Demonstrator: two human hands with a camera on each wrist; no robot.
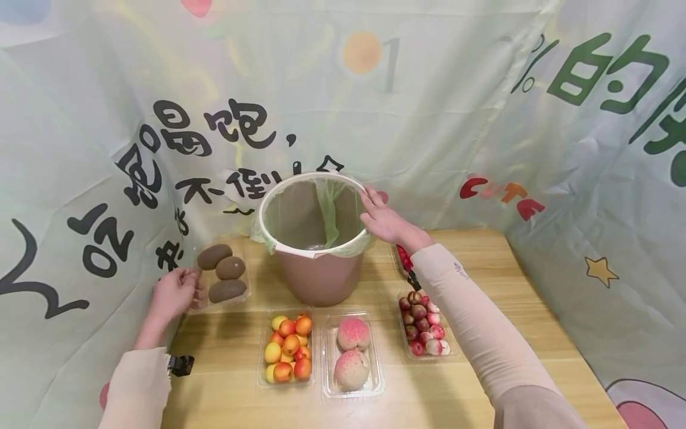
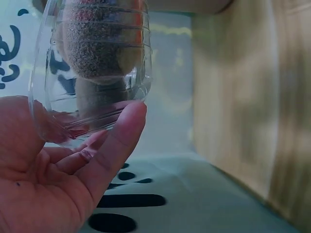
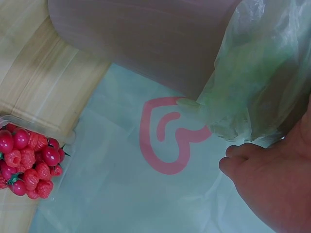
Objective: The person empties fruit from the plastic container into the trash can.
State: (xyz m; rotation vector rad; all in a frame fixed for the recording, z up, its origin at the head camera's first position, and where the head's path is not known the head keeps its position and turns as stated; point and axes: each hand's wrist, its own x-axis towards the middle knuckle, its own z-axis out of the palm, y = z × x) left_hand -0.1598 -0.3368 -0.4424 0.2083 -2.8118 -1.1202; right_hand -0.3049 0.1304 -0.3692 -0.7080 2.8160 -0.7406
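At the left, my left hand [image 1: 174, 292] grips the near left end of a clear plastic box [image 2: 146, 63] holding brown kiwifruit [image 1: 227, 291]. In the left wrist view the thumb lies along the outside of the box and the other fingers are partly hidden behind it. A pinkish-brown bin [image 1: 321, 277] with a white rim stands upright, lined with a thin green bag [image 3: 252, 73]. My right hand [image 1: 388, 223] rests on the right side of that rim, fingers extended over the bag's folded edge.
In front of the bin are clear boxes of yellow-orange fruit [image 1: 289, 345], two peaches [image 1: 352, 354] and dark red plums [image 1: 422, 325]. A box of raspberries and cherry tomatoes [image 3: 29, 160] sits below the right forearm. Printed cloth [image 1: 429, 119] walls the wooden table [image 1: 514, 310].
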